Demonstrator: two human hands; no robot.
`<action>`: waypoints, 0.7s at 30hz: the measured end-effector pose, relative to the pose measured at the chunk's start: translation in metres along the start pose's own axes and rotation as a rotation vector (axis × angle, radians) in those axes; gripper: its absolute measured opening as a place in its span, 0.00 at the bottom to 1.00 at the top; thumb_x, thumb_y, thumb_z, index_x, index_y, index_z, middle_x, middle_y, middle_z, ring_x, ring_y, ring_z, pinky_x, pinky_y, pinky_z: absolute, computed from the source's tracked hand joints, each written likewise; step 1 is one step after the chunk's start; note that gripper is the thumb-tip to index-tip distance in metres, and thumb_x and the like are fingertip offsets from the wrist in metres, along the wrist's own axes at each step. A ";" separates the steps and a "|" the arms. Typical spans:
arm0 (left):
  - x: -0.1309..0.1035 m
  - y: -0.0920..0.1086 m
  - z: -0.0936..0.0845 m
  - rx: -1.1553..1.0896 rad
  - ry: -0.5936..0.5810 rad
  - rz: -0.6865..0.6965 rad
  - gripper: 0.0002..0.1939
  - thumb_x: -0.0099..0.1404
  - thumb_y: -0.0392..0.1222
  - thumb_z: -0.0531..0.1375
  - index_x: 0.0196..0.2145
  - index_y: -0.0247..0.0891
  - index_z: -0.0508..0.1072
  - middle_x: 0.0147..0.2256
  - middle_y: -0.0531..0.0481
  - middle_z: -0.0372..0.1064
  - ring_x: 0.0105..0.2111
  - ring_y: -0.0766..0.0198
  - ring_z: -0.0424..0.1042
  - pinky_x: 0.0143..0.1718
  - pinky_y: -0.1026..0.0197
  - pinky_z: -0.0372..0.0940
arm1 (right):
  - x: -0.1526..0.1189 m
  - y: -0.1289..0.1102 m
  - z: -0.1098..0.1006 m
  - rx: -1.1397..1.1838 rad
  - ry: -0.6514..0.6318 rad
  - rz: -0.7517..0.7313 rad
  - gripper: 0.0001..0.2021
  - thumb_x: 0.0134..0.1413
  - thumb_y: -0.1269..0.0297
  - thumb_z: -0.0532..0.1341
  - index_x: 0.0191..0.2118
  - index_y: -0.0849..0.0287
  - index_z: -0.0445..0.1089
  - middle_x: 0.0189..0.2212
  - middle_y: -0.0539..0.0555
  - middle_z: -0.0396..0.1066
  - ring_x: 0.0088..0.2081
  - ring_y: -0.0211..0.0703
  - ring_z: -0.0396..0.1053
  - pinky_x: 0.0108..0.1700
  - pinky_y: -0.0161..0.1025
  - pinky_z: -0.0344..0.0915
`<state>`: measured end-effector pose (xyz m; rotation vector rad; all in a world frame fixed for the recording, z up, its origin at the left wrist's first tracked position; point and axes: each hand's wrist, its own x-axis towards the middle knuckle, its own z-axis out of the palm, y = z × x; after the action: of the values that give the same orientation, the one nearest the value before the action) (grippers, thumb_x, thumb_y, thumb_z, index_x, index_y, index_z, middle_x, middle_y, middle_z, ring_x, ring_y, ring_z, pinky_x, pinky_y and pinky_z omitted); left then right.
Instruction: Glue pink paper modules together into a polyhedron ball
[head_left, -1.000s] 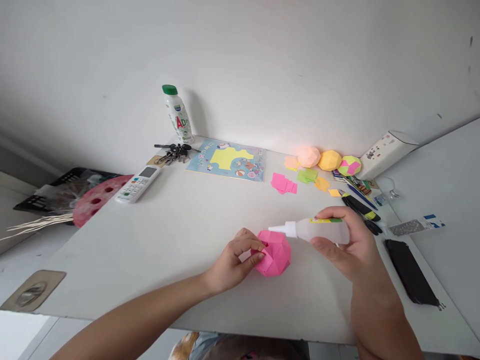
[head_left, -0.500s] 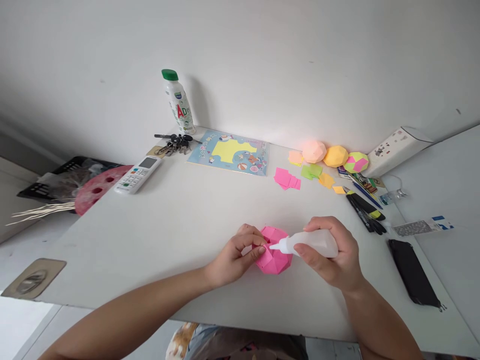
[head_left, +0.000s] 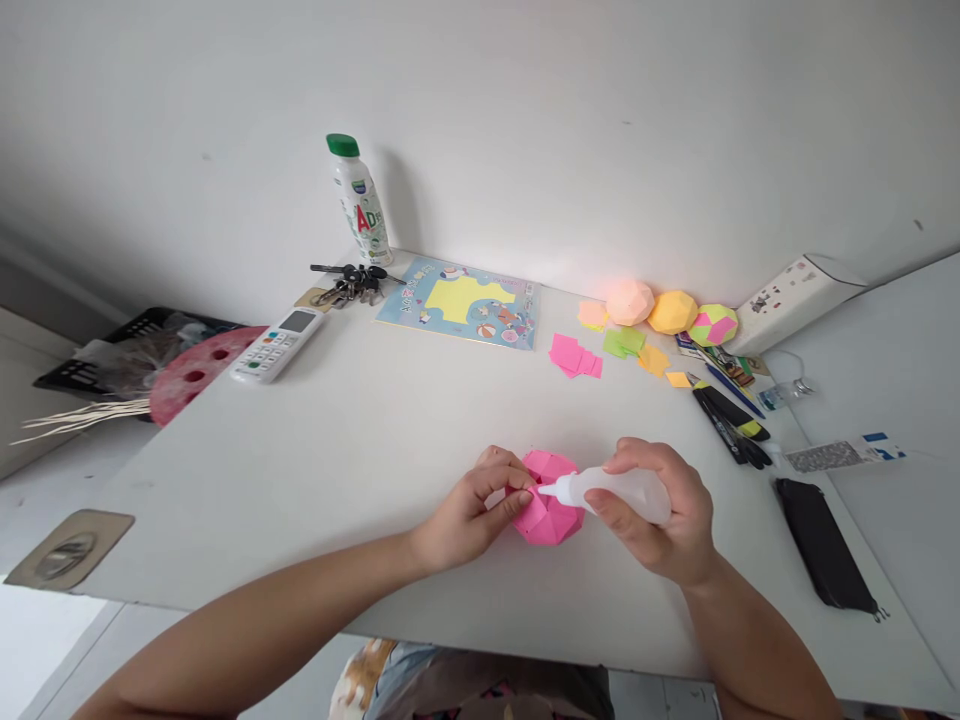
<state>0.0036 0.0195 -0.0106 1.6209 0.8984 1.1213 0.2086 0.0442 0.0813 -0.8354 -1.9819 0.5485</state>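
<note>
My left hand (head_left: 480, 508) pinches the left side of a pink faceted paper ball (head_left: 553, 520) near the table's front edge. A dark gap shows in the top of the ball by my fingertips. In my right hand (head_left: 675, 520) is a white squeeze glue bottle (head_left: 626, 492), tilted nearly level, its narrow nozzle pointing left. The nozzle tip is at the ball's gap, close to my left thumb; whether it touches the paper I cannot tell.
Beyond the ball lie pink paper pieces (head_left: 576, 357), green ones (head_left: 624, 343) and orange ones (head_left: 654, 360). Three finished-looking paper balls (head_left: 672, 312) stand by the wall. Pens (head_left: 724, 425) and a black pouch (head_left: 825, 545) are at right; a remote (head_left: 279, 345), keys (head_left: 356, 284) and a bottle (head_left: 362, 205) at left.
The glue bottle and my right hand have shifted slightly left, bringing the nozzle tip closer to my left fingertips. My left hand keeps its pinch on the pink ball.
</note>
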 end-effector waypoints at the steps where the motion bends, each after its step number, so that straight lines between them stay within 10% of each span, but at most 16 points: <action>1: 0.000 0.000 0.000 -0.003 -0.001 -0.002 0.17 0.71 0.53 0.53 0.36 0.39 0.74 0.34 0.45 0.70 0.40 0.57 0.65 0.44 0.52 0.63 | 0.000 0.000 0.000 0.004 -0.002 -0.004 0.07 0.54 0.66 0.66 0.36 0.53 0.66 0.24 0.46 0.69 0.21 0.37 0.64 0.23 0.35 0.62; 21: 0.000 -0.002 0.001 -0.039 -0.007 -0.013 0.17 0.71 0.53 0.53 0.38 0.39 0.75 0.34 0.45 0.69 0.40 0.58 0.64 0.45 0.53 0.61 | 0.001 0.003 -0.001 0.058 -0.079 -0.136 0.10 0.53 0.74 0.64 0.39 0.54 0.66 0.22 0.45 0.63 0.21 0.37 0.56 0.22 0.35 0.56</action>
<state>0.0046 0.0195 -0.0125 1.5847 0.8767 1.1172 0.2099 0.0465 0.0803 -0.6462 -2.0668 0.5642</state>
